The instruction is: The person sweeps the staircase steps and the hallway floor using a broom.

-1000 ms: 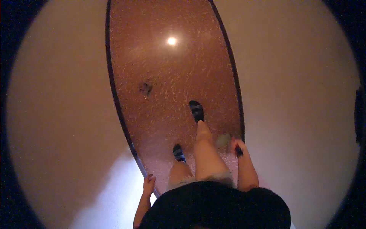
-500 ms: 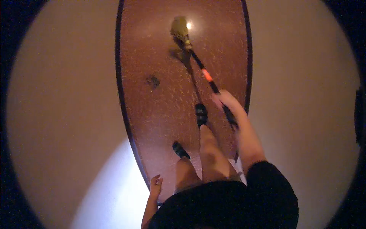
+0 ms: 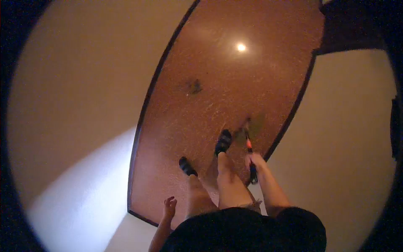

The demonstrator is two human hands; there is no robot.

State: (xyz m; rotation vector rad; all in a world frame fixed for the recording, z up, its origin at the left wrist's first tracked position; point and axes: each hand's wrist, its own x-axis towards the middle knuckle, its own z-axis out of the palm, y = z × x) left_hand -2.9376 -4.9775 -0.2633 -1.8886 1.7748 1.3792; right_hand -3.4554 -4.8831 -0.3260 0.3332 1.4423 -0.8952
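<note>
My right hand (image 3: 254, 159) is wrapped round the black handle of a broom (image 3: 249, 144), just below its orange band. The broom's yellow-green bristles are smeared by motion beside my right foot, close to the floor. Hanging at my side, my left hand (image 3: 169, 206) holds nothing, its fingers loosely curled and apart. A small dark heap of debris (image 3: 195, 87) lies on the reddish-brown floor (image 3: 218, 67), ahead and to the left of my feet. The broom is apart from that heap.
Pale walls flank the corridor floor, with a dark baseboard (image 3: 145, 98) on the left. At the upper right a dark doorway (image 3: 352, 29) breaks the right wall. Bright light falls on the lower left wall. My feet wear dark strapped sandals (image 3: 223, 142).
The broom has swung back from far ahead to beside my right foot, my right hand drawing nearer my body. The view has turned, bringing the dark doorway into sight.
</note>
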